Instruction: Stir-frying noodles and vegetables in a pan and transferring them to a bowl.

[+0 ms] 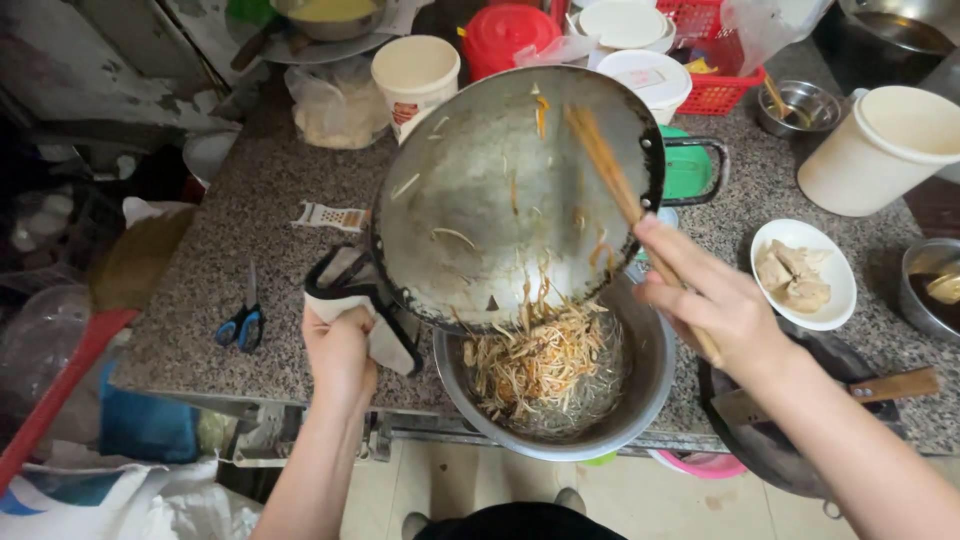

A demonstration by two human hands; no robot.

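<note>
A wok (500, 190) is held steeply tilted over a steel bowl (640, 400), its lower rim just above the bowl, so that the food slides down. The wok's near handle is gripped by the left hand (338, 350), which is closed around it through a folded cloth (375, 335) (presumably because the metal is hot). The far handle (700, 170) points away toward the back of the counter (260, 210).

Chopsticks (620, 190) are held in the right hand (715, 300), the fingers closed about their upper ends, and the tips are laid against the wok's inner face, where stray strands still cling; they appear to be used for raking these down. Most of the noodles (535, 365), mixed with shredded vegetables, already lie heaped in the bowl, which is set at the counter's front edge, partly overhanging it.

Around the work, other things are kept out of the way. Scissors (240, 325) and a small grater (330, 216) lie to the left on the speckled stone. A white plate (835, 290) with pale pieces of food is placed to the right, near a white bucket (880, 150). A dark pan (780, 440) with a wooden-handled tool rests at the lower right. A red basket (720, 60), a red lid (505, 35) and a paper cup (415, 80) are ranged along the back.
</note>
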